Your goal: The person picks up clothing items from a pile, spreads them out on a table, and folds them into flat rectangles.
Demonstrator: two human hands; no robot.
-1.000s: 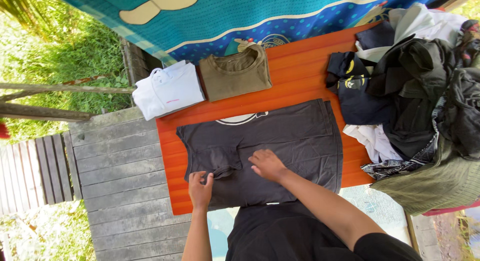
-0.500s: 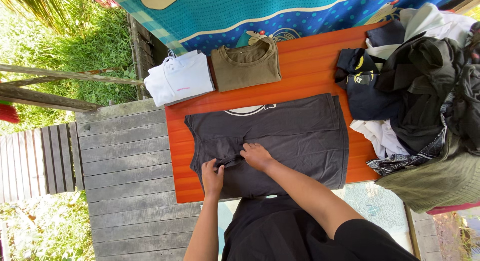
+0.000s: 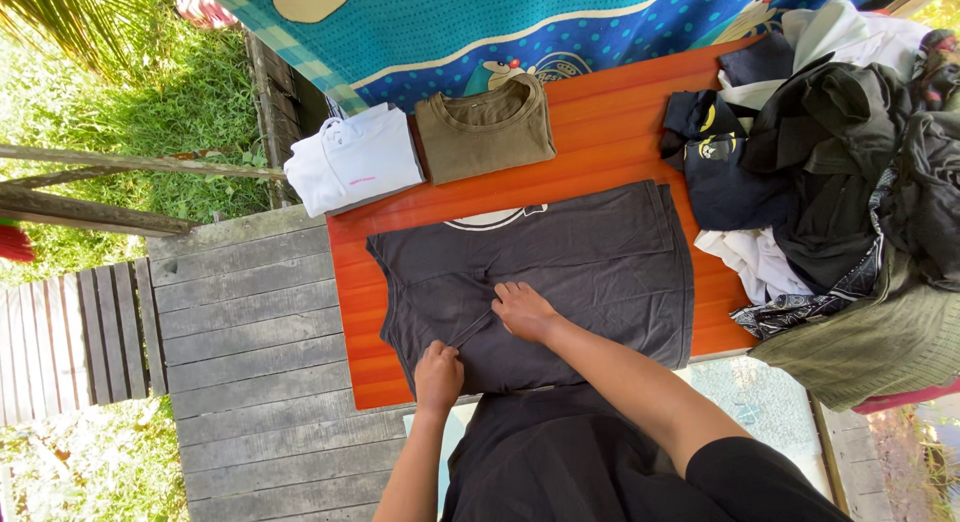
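Your left hand (image 3: 438, 375) pinches the dark T-shirt's (image 3: 580, 267) sleeve fold. Your right hand (image 3: 524, 311) presses flat, fingers spread, on it.

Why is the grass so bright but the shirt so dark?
Head view: sun hits the grass directly, washing it pale; the orange table and dark shirt sit in even shade, sharp, without glare; both hands, left and right, look crisp.

Orange table (image 3: 610, 122) (shirts (image 3: 590, 262), clothes heap (image 3: 840, 172))
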